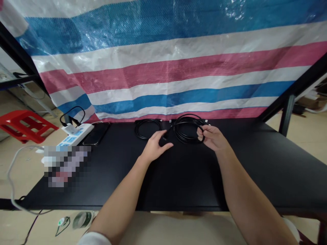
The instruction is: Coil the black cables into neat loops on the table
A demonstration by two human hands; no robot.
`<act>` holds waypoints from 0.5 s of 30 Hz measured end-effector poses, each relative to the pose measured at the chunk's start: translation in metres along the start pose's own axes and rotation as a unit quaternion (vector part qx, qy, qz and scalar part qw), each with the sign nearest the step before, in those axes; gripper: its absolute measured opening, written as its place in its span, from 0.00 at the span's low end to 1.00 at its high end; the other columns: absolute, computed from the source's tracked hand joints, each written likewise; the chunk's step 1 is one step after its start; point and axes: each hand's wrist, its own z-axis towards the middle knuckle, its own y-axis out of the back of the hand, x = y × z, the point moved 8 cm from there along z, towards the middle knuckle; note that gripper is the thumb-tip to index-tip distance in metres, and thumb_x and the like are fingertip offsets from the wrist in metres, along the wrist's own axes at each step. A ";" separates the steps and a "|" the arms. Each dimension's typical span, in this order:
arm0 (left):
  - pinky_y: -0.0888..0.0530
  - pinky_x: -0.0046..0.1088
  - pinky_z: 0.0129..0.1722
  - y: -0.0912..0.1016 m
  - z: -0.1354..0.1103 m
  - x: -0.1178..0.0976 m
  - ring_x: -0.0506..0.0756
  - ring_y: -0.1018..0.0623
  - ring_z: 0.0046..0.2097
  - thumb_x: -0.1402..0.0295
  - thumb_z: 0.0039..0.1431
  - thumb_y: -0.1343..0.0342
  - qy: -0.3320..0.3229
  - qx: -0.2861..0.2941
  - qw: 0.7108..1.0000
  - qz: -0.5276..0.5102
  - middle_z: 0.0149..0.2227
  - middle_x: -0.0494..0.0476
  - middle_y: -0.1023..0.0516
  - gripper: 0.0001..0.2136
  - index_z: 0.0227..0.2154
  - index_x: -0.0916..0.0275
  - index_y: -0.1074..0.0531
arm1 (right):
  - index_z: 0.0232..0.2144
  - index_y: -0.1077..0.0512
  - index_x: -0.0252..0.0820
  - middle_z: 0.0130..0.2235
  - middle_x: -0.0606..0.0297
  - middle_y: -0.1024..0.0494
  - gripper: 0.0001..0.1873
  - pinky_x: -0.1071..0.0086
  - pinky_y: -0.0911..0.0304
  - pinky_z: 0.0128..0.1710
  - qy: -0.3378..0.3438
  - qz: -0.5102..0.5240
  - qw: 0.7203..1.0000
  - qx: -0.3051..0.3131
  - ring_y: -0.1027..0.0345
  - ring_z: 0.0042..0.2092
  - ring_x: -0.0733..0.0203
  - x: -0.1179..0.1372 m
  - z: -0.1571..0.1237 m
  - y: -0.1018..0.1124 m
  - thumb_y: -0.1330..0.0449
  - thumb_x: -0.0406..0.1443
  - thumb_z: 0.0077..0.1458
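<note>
My right hand [212, 136] is closed around one side of a coiled black cable [187, 136] at the table's far middle. Several loops of this coil lie or rise slightly off the black surface. My left hand [156, 147] is open, its thumb stretched to the right and apart from the fingers. By its fingertips is a dark cable end [165, 135]; whether they touch it, I cannot tell. Behind the left hand lies a second coiled black cable [146, 129] with a light connector tip. Light tips also show around the larger coil.
A white power strip [76, 134] with plugs and a dark phone [96, 133] lie at the table's left. Nearby is a blurred-out object [68, 166]. A striped tarp [166, 75] hangs behind the black table [184, 183]. A red stool [28, 126] stands on the floor.
</note>
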 end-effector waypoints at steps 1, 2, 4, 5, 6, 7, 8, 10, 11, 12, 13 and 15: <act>0.26 0.38 0.43 -0.003 -0.001 -0.003 0.58 0.24 0.42 0.57 0.53 0.44 -0.002 0.007 1.000 -0.008 0.42 0.62 0.24 0.20 0.46 0.61 0.30 | 0.18 0.28 0.41 0.19 0.70 0.34 0.21 0.74 0.45 0.17 -0.006 0.002 1.000 0.020 0.43 0.21 0.70 -0.001 -0.001 -0.004 0.26 0.46 0.23; 0.26 0.36 0.41 -0.006 -0.001 -0.004 0.57 0.23 0.40 0.58 0.55 0.47 -0.001 0.010 1.000 -0.013 0.40 0.61 0.23 0.17 0.45 0.61 0.30 | 0.18 0.28 0.41 0.19 0.70 0.34 0.21 0.74 0.46 0.17 -0.011 0.003 0.999 0.038 0.43 0.21 0.70 -0.002 -0.002 -0.008 0.26 0.46 0.23; 0.26 0.34 0.39 -0.008 -0.002 -0.006 0.55 0.23 0.38 0.62 0.58 0.51 0.006 0.013 1.000 -0.022 0.37 0.60 0.22 0.14 0.43 0.62 0.30 | 0.17 0.29 0.40 0.18 0.71 0.35 0.21 0.74 0.47 0.17 -0.018 0.002 0.998 0.067 0.44 0.20 0.71 -0.005 -0.002 -0.015 0.26 0.47 0.24; 0.26 0.34 0.38 -0.008 -0.002 -0.006 0.55 0.23 0.37 0.63 0.58 0.51 0.013 0.014 0.999 -0.025 0.36 0.60 0.22 0.13 0.43 0.62 0.30 | 0.17 0.29 0.40 0.18 0.71 0.35 0.21 0.74 0.47 0.17 -0.021 0.002 0.997 0.077 0.45 0.20 0.71 -0.007 -0.002 -0.018 0.26 0.47 0.25; 0.26 0.33 0.38 -0.009 -0.002 -0.006 0.55 0.23 0.37 0.64 0.57 0.50 0.023 0.016 0.999 -0.030 0.36 0.60 0.22 0.13 0.43 0.62 0.30 | 0.17 0.29 0.41 0.19 0.71 0.35 0.21 0.73 0.47 0.17 -0.025 0.001 0.996 0.083 0.45 0.20 0.71 -0.009 -0.001 -0.021 0.27 0.47 0.26; 0.26 0.33 0.37 -0.009 -0.001 -0.005 0.55 0.23 0.36 0.64 0.56 0.49 0.035 0.015 0.999 -0.037 0.35 0.59 0.22 0.13 0.43 0.63 0.30 | 0.18 0.29 0.41 0.19 0.71 0.35 0.20 0.73 0.47 0.17 -0.028 0.000 0.996 0.082 0.45 0.20 0.71 -0.011 -0.001 -0.023 0.27 0.47 0.27; 0.27 0.33 0.36 -0.010 -0.001 -0.003 0.54 0.23 0.35 0.64 0.56 0.49 0.051 0.013 0.998 -0.046 0.34 0.59 0.22 0.13 0.42 0.63 0.30 | 0.19 0.28 0.41 0.19 0.71 0.34 0.20 0.72 0.46 0.18 -0.028 0.000 0.997 0.077 0.44 0.20 0.70 -0.012 0.000 -0.024 0.27 0.47 0.27; 0.28 0.31 0.34 -0.010 0.000 0.003 0.53 0.25 0.31 0.65 0.56 0.50 0.092 0.006 0.993 -0.075 0.29 0.56 0.24 0.11 0.40 0.63 0.30 | 0.21 0.27 0.43 0.20 0.70 0.33 0.19 0.72 0.46 0.18 -0.021 0.000 0.998 0.058 0.43 0.21 0.68 -0.013 0.002 -0.022 0.27 0.46 0.28; 0.29 0.30 0.33 -0.009 0.000 0.008 0.52 0.26 0.28 0.66 0.57 0.51 0.119 -0.004 0.988 -0.094 0.25 0.53 0.26 0.10 0.38 0.63 0.30 | 0.22 0.27 0.43 0.20 0.70 0.32 0.18 0.71 0.46 0.18 -0.014 0.000 0.999 0.049 0.42 0.21 0.68 -0.012 0.002 -0.020 0.27 0.45 0.29; 0.30 0.29 0.31 -0.008 -0.001 0.014 0.51 0.28 0.26 0.66 0.57 0.52 0.150 -0.022 0.982 -0.113 0.22 0.51 0.28 0.08 0.36 0.62 0.31 | 0.23 0.27 0.43 0.21 0.69 0.32 0.18 0.71 0.46 0.17 -0.006 0.001 0.999 0.043 0.43 0.21 0.68 -0.010 0.003 -0.017 0.28 0.45 0.30; 0.31 0.27 0.29 -0.004 -0.001 0.020 0.50 0.29 0.24 0.66 0.58 0.53 0.183 -0.046 0.973 -0.130 0.20 0.48 0.31 0.07 0.33 0.62 0.31 | 0.23 0.26 0.44 0.21 0.69 0.32 0.17 0.71 0.47 0.17 0.005 0.004 0.999 0.039 0.43 0.21 0.68 -0.007 0.003 -0.014 0.28 0.45 0.31; 0.35 0.24 0.25 0.004 -0.005 0.034 0.48 0.34 0.22 0.63 0.57 0.51 0.249 -0.104 0.948 -0.168 0.17 0.45 0.37 0.08 0.27 0.60 0.33 | 0.24 0.26 0.44 0.22 0.68 0.31 0.15 0.71 0.50 0.16 0.033 0.019 0.999 0.026 0.45 0.21 0.68 0.001 0.002 -0.005 0.30 0.44 0.32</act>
